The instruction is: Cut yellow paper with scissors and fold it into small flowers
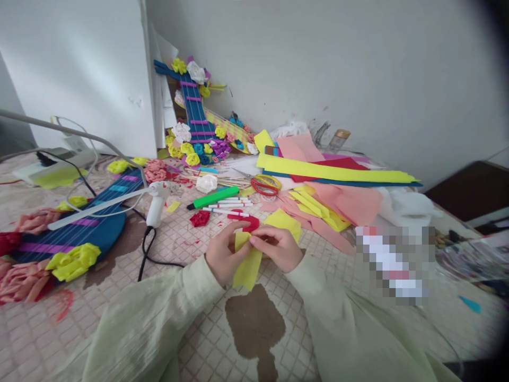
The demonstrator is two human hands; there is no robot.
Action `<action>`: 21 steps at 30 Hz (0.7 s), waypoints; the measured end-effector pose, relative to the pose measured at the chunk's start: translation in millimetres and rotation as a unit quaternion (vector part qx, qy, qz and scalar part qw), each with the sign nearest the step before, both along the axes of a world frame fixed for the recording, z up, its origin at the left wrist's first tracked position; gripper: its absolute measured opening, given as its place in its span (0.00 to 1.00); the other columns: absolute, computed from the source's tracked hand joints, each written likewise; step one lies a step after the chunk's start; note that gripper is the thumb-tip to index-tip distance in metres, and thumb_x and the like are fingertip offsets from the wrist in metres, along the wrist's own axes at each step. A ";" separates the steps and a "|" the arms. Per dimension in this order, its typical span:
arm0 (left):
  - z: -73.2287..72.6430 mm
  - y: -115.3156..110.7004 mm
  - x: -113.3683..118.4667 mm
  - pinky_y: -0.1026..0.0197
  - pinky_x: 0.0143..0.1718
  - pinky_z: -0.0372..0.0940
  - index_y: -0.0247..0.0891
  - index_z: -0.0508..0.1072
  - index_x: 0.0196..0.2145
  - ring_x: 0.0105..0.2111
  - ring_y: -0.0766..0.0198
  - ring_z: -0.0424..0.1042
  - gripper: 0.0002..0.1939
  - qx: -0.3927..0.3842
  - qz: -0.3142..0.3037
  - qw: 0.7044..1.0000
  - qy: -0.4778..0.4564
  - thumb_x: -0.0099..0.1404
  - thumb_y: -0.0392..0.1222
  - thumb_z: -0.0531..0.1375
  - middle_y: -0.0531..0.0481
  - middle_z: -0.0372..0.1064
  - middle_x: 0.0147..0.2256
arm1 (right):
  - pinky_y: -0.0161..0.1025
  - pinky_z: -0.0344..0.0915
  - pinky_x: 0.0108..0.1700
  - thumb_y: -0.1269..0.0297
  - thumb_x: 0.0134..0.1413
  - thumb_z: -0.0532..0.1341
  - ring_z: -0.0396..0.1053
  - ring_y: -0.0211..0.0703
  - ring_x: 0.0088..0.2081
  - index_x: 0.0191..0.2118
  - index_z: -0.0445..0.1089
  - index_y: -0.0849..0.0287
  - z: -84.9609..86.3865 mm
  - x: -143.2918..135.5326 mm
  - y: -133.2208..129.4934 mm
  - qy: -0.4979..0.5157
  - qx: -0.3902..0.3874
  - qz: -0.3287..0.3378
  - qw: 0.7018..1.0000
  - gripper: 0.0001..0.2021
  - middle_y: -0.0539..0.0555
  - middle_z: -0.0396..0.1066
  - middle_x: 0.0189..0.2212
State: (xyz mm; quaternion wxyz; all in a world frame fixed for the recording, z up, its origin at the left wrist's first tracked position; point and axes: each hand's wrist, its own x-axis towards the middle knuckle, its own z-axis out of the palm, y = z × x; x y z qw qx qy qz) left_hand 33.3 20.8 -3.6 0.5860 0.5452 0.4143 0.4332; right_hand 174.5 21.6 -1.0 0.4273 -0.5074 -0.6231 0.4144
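A strip of yellow paper (247, 269) hangs between both hands over the table. My left hand (223, 252) pinches its upper part from the left, fingers curled round the edge. From the right, my right hand (280, 248) closes thumb and fingertips on the same strip near its top. The fingertips of the two hands almost meet there. Just behind them lie a red paper piece (249, 223) and another yellow sheet (292, 224). A small red paper flower (199, 218) sits to the left, close to several white pens and a green marker (217, 197).
A white glue gun (156, 207) with a black cord stands at the left, beside a blue guitar shape (107, 228) with paper flowers. Red-handled scissors (265, 184) lie behind the hands. Long yellow strips (338, 171) and pink paper (350, 202) spread at the right.
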 end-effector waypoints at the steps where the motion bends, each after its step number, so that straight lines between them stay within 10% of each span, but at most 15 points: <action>1: -0.6 -0.6 0.5 0.63 0.27 0.63 0.37 0.62 0.41 0.25 0.64 0.68 0.20 0.000 -0.005 1.000 -0.005 0.50 0.41 0.59 0.51 0.67 0.25 | 0.35 0.62 0.30 0.62 0.41 0.59 0.65 0.38 0.28 0.27 0.70 0.62 -0.8 0.2 0.7 0.006 -0.008 -0.001 1.000 0.08 0.53 0.69 0.26; 21: -2.9 0.6 2.4 0.63 0.27 0.63 0.36 0.63 0.37 0.25 0.65 0.68 0.16 -0.024 0.002 0.999 -0.029 0.49 0.40 0.59 0.52 0.65 0.24 | 0.31 0.59 0.22 0.59 0.38 0.60 0.60 0.32 0.20 0.25 0.68 0.62 -4.9 -2.6 2.2 0.141 -0.135 -0.034 0.980 0.10 0.48 0.64 0.18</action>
